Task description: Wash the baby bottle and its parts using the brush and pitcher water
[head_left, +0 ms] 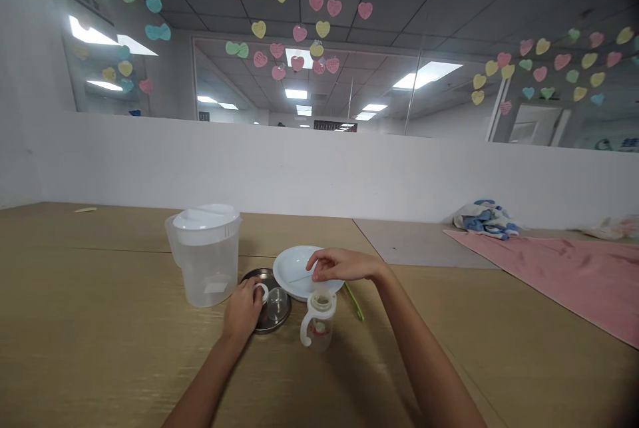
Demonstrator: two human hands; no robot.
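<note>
Beside the translucent white pitcher (206, 255): a white plate (299, 271), a clear cup (318, 321) with white handles, seemingly red markings.

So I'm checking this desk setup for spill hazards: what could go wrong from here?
1. The small handled cup is narrow and light-looking, and the right hand works at its top; a sideways push could tip it.
2. The lidded pitcher stands close beside the left hand; a careless elbow or wrist might knock it.
3. The white dish overlaps the metal plate and might slide if nudged.
</note>
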